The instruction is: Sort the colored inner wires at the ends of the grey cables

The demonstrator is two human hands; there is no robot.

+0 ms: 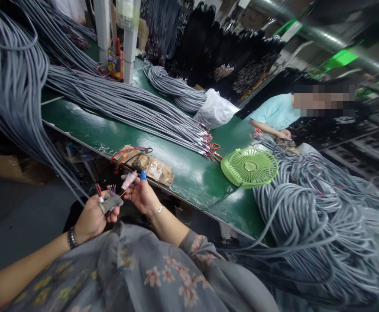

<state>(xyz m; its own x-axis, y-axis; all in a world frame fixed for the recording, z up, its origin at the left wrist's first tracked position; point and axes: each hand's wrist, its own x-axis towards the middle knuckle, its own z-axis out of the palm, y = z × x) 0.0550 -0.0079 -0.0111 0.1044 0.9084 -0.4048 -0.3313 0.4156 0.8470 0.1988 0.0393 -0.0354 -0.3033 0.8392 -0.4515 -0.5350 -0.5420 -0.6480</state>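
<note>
Just above my lap, my left hand (93,216) is closed around the end of a grey cable, with thin coloured wires (111,189) fanning out above the fingers. A grey wrapped piece (111,203) lies across that grip; whether it is a finger cover or part of the cable, I cannot tell. Close by on the right, my right hand (144,198) pinches a thin orange wire (123,193) between its fingertips. One of its fingers wears a blue cover (143,175), another a pale pink wrapping (130,179).
A taped board (150,167) with red and black leads lies at the edge of the green table (189,169). Long grey cables (137,104) stretch along it. A green fan (251,167) stands near a large cable heap (309,216). Across the table, a person (272,112) handles cables.
</note>
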